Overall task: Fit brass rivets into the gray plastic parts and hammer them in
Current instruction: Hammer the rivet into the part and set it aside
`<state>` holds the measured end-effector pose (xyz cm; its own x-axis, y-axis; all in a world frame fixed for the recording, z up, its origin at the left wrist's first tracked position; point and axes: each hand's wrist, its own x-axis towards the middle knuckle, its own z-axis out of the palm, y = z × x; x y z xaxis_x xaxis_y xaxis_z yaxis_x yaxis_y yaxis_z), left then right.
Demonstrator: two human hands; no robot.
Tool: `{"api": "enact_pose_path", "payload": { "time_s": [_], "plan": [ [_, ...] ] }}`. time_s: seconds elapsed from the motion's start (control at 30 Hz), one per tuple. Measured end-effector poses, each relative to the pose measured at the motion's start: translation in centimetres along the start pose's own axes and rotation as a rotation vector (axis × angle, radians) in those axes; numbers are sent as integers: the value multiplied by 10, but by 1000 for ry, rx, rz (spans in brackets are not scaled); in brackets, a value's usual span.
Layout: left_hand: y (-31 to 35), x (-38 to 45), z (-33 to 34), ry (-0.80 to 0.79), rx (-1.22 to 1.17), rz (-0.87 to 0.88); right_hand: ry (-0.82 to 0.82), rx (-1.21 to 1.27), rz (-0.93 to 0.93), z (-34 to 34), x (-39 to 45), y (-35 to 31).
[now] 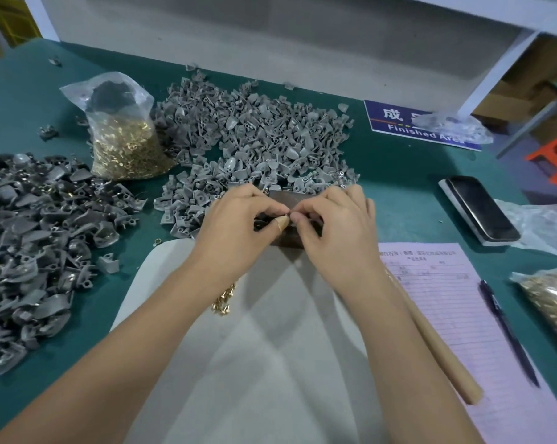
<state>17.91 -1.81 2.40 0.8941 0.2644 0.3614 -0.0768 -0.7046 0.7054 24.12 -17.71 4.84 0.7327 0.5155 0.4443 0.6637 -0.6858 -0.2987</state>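
head view, "finished area" sign (424, 128) (blue)

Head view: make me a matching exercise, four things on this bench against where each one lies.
Things:
1. phone
2. pen
3. bag of rivets
4. loose rivets

Places:
A. on the white cloth by the left forearm
B. on the pink form
C. far right, beyond the pink form
D. between the two piles of gray parts

Pairs: 1-C, 2-B, 3-D, 4-A
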Motion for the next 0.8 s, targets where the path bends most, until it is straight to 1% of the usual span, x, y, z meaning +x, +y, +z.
{"api": "enact_pose_path", "payload": {
  "time_s": [0.1, 0.23, 0.47, 0.63, 0.8],
  "plan": [
    [0, 0, 0, 6, -18, -15, -8, -22, -23, 1, 0, -1],
    [3, -1, 1, 15, -39, -24, -14, -28, -3, 1, -2, -4],
    [2, 0, -6, -45, -55, 0, -60, -74, 19, -7, 1, -7],
    [1, -1, -3, -16, -59, -2, -96, -271, -54, -8, 5, -17],
    [0, -1, -1, 9, -75, 2, -102, -273, -83, -7, 4, -19]
  ]
}}
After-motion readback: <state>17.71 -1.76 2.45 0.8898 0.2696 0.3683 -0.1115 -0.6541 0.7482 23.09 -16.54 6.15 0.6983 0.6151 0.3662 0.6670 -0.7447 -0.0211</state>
